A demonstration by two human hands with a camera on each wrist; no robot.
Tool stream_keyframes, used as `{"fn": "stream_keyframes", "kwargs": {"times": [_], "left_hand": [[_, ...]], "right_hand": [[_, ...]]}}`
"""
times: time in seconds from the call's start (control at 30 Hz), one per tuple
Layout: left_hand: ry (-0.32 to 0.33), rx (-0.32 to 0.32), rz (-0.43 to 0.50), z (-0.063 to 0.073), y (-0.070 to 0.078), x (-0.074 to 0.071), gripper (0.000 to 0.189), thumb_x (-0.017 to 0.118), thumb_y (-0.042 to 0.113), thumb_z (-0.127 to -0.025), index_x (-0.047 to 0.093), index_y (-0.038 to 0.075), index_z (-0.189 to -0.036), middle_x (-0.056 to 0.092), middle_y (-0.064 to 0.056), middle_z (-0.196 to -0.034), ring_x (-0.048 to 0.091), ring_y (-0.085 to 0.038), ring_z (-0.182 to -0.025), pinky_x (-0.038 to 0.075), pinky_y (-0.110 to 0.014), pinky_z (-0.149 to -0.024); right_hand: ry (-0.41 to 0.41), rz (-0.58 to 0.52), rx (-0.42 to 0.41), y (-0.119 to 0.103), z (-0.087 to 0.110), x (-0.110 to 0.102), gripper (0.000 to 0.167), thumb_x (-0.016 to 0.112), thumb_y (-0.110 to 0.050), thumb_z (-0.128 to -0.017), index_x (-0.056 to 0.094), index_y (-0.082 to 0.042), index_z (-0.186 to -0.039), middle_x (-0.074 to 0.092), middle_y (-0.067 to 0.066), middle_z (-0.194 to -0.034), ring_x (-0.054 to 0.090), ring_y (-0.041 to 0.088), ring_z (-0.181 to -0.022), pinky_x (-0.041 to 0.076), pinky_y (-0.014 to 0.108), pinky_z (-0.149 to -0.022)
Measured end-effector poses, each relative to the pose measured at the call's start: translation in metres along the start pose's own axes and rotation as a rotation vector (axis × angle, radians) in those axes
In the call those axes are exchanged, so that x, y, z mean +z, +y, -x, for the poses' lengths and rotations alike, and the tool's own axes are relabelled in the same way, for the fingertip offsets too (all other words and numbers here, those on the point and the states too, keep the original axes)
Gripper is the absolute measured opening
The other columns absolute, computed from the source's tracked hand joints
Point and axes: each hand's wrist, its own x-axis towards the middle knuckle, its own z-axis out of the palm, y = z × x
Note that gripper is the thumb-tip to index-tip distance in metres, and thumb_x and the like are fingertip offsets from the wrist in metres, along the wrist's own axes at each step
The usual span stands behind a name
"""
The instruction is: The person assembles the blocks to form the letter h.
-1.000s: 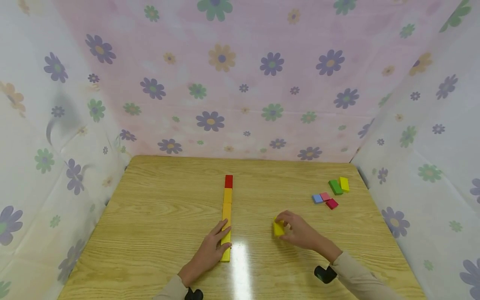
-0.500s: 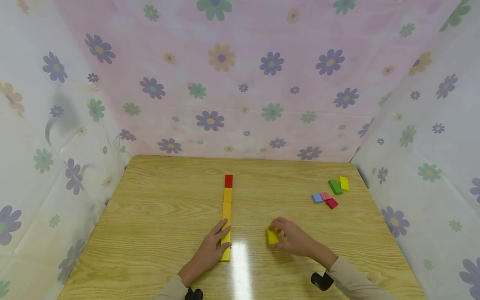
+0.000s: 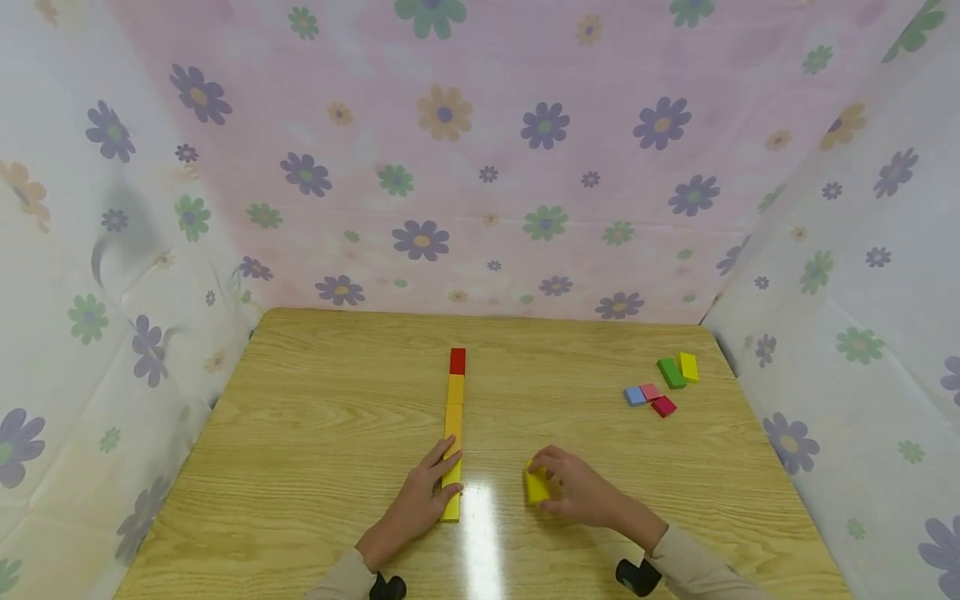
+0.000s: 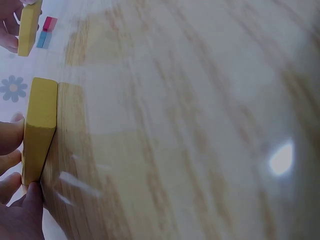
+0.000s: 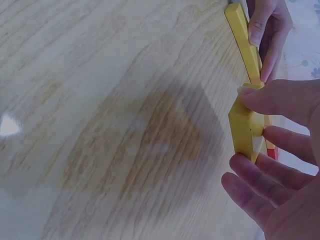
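A straight row of blocks runs down the table, with a red block (image 3: 457, 361) at its far end, orange blocks (image 3: 454, 400) behind it and yellow blocks (image 3: 450, 510) at the near end. My left hand (image 3: 414, 503) rests over the near part of this row, index and middle fingers across the top and thumb at the yellow end. To the right, my right hand (image 3: 587, 493) pinches another yellow block (image 5: 242, 127) between thumb and fingers. In the head view this block overlaps the tabletop, apart from the row.
Back right on the wooden table (image 3: 337, 375) lie a green block (image 3: 672, 373), a yellow block (image 3: 688, 367), a blue block (image 3: 635, 396), a pink block (image 3: 651, 392) and a dark red block (image 3: 664, 407). Flowered cloth (image 3: 480, 208) encloses the back and sides.
My right hand has brought the yellow block leftward and nearer to me, closer to the row. My left hand and the row hold their place.
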Motion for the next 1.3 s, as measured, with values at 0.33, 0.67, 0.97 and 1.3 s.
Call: {"fn": "stream_keyframes", "kwargs": {"times": [0.33,0.67,0.97,1.3], "left_hand": [[-0.008,-0.002,0.005,0.0,0.0,-0.001,0.054,0.063,0.014,-0.092,0.044,-0.001,-0.139,0.025,-0.011,-0.154,0.02,-0.032,-0.14,0.035,-0.048,-0.103],[0.0,0.001,-0.006,0.0,-0.001,0.0,0.053,0.064,0.015,-0.092,0.045,0.0,-0.139,0.026,-0.011,-0.153,0.021,-0.032,-0.14,0.035,-0.047,-0.103],[-0.003,0.005,-0.012,-0.001,0.001,0.0,0.053,0.064,0.014,-0.092,0.045,-0.001,-0.139,0.026,-0.012,-0.153,0.022,-0.032,-0.14,0.035,-0.047,-0.103],[0.001,0.007,-0.007,0.0,0.002,-0.001,0.052,0.064,0.013,-0.091,0.046,-0.001,-0.138,0.027,-0.013,-0.152,0.022,-0.033,-0.139,0.034,-0.048,-0.103]], "right_hand": [[0.02,0.011,-0.01,-0.001,0.004,0.011,0.04,0.077,-0.012,-0.078,0.061,-0.007,-0.114,0.053,0.002,-0.118,0.053,0.013,-0.095,0.05,0.031,-0.081],[0.043,0.036,-0.008,-0.003,0.006,0.019,0.04,0.078,-0.013,-0.076,0.062,-0.005,-0.112,0.053,0.004,-0.118,0.054,0.015,-0.098,0.05,0.03,-0.081],[0.052,0.053,-0.002,0.0,0.009,0.028,0.04,0.079,-0.015,-0.077,0.062,-0.006,-0.111,0.052,0.003,-0.116,0.053,0.012,-0.093,0.05,0.027,-0.077],[0.047,0.055,-0.017,0.001,0.012,0.031,0.039,0.078,-0.016,-0.078,0.061,-0.008,-0.111,0.05,0.002,-0.116,0.053,0.01,-0.091,0.05,0.026,-0.074]]}}
